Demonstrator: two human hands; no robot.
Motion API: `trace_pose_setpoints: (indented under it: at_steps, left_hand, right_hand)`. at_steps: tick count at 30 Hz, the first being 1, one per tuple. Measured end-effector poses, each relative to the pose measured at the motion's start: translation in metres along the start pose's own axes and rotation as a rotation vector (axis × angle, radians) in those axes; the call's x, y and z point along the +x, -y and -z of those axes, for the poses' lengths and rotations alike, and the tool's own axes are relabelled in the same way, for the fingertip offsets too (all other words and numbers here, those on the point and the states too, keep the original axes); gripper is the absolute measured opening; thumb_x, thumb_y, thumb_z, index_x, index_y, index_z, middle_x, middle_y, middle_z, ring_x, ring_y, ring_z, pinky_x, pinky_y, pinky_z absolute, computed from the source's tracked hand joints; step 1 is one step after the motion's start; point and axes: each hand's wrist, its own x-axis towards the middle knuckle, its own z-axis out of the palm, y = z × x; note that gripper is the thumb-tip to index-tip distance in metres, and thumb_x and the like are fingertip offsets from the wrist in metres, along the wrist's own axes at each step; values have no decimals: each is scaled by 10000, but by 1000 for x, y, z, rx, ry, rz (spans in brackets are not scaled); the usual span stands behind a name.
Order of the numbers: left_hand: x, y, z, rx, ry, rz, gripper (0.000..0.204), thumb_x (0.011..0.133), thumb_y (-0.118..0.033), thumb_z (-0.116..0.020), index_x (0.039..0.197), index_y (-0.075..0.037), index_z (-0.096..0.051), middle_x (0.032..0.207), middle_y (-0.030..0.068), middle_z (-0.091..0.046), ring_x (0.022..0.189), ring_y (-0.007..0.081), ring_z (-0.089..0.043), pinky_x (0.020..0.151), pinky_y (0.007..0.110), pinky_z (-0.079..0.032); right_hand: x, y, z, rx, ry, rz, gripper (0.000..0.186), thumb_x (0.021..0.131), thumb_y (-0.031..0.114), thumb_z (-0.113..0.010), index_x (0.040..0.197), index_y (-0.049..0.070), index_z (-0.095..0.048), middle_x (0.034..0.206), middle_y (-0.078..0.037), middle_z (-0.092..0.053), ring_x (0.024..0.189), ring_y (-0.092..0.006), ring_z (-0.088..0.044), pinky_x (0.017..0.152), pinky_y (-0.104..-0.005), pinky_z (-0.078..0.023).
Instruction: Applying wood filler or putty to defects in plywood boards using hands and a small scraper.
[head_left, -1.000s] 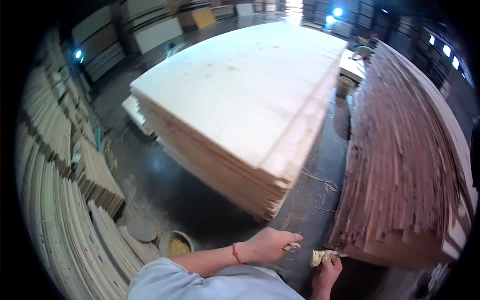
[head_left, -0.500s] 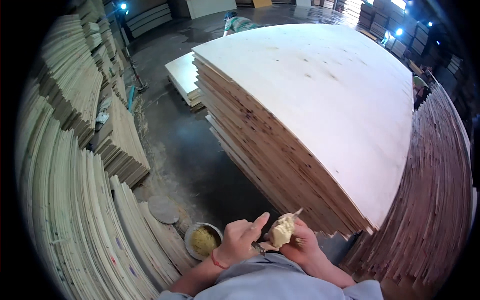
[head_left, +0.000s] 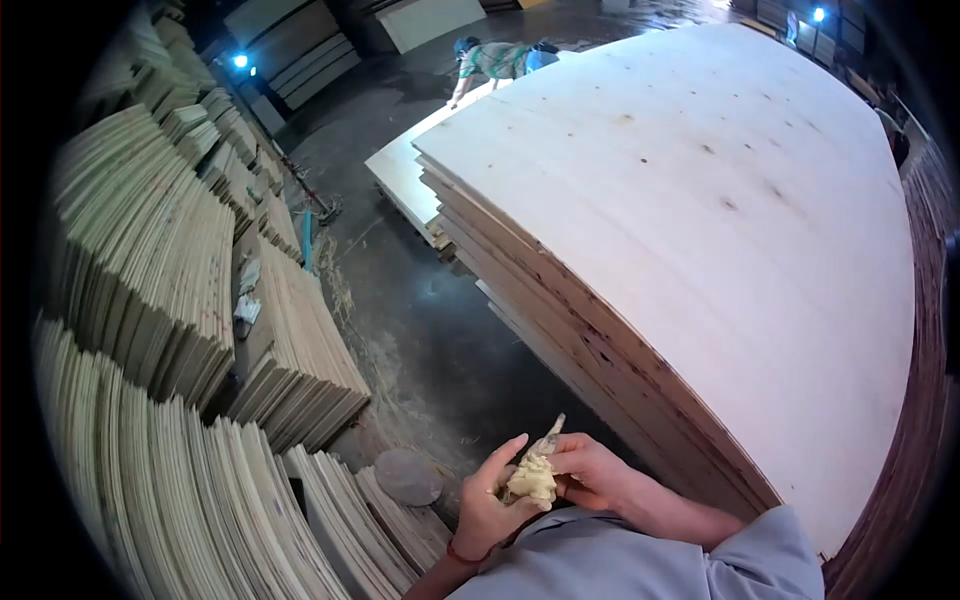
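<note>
A lump of pale yellow putty-like paste [head_left: 533, 480] sits between my two hands, close to my body. A narrow, pointed, paste-smeared tool [head_left: 554, 434] sticks up from its top; the tool's other end is hidden. My left hand [head_left: 488, 508], with a red band on its wrist, cups the lump from the left, thumb below and a finger raised. My right hand [head_left: 592, 474] closes in from the right, fingers bent against the lump and the tool's base. Just beyond them stands a tall stack of wood panels [head_left: 690, 220] with a pale, knot-spotted top sheet.
On the left, stacks of thin boards [head_left: 150, 260] rise in rows. A round grey disc [head_left: 408, 477] lies beside the nearer boards. Dark floor [head_left: 430, 340] runs between the stacks. Another person [head_left: 495, 62] bends over a lower panel stack [head_left: 405, 165] at the far side.
My view has swung, so the panel stack sits further right. My hands have drawn together around the lump. The bucket of yellow paste no longer shows. The other person is more visible.
</note>
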Motion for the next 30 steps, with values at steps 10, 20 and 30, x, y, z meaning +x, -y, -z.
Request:
trace_pose_setpoints:
  at_steps: [10, 20, 30]
  left_hand:
    - [157, -13, 72, -83, 329, 17, 737, 870, -112, -789, 1490, 30, -417, 1193, 113, -683, 1070, 125, -629, 951, 290, -502]
    - [312, 35, 180, -38, 308, 114, 134, 963, -135, -691, 924, -10, -721, 759, 12, -647, 679, 61, -555, 636, 227, -456]
    - [415, 89, 315, -68, 127, 127, 242, 1069, -217, -504, 1018, -9, -616, 819, 16, -614, 714, 70, -533, 672, 239, -458]
  right_hand:
    - [93, 91, -25, 57, -5, 31, 169, 939, 59, -629, 1047, -68, -655, 970, -132, -712, 780, -197, -707, 678, -323, -584]
    - [184, 191, -76, -171, -256, 509, 157, 832, 18, -712, 960, -73, -699, 953, -149, -722, 855, -232, -714, 780, -382, -582]
    - [298, 431, -100, -1426, -1058, 631, 198, 846, 75, -663, 955, -76, -728, 813, -85, -722, 749, -135, -658, 693, -310, -535]
